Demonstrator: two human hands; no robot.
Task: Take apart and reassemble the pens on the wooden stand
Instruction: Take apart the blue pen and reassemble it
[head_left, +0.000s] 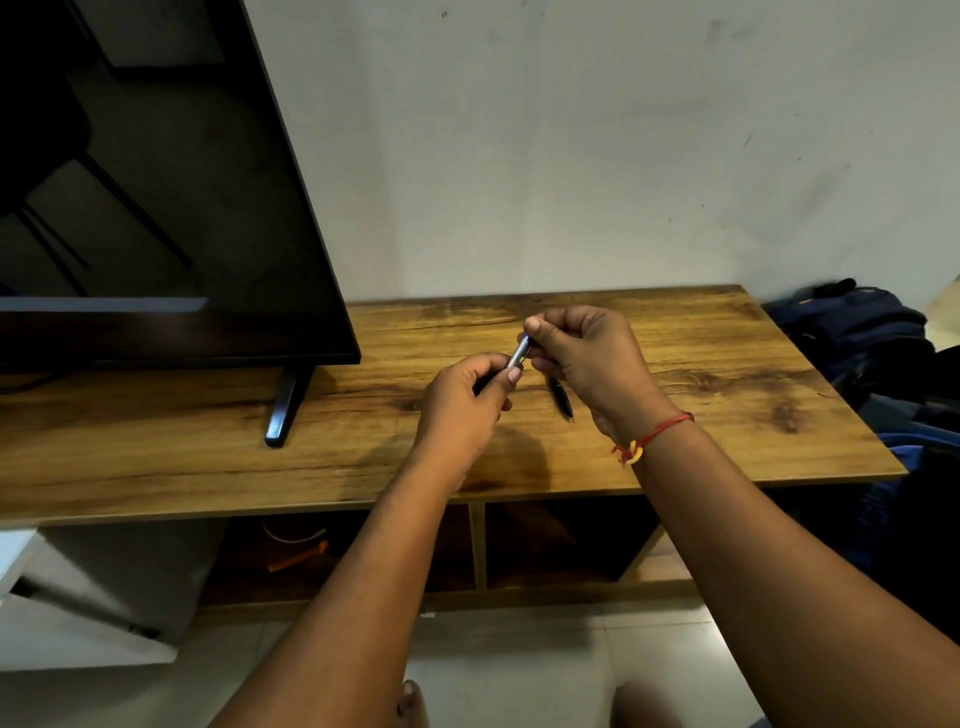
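Above middle of surface: left hand grips lower end of silver pen, right hand pinches upper end, pen tilted; black pen lies on surface just under right hand; TV stands toward left edge

I see a home living room: a television on a wooden stand, backpacks against the wall.
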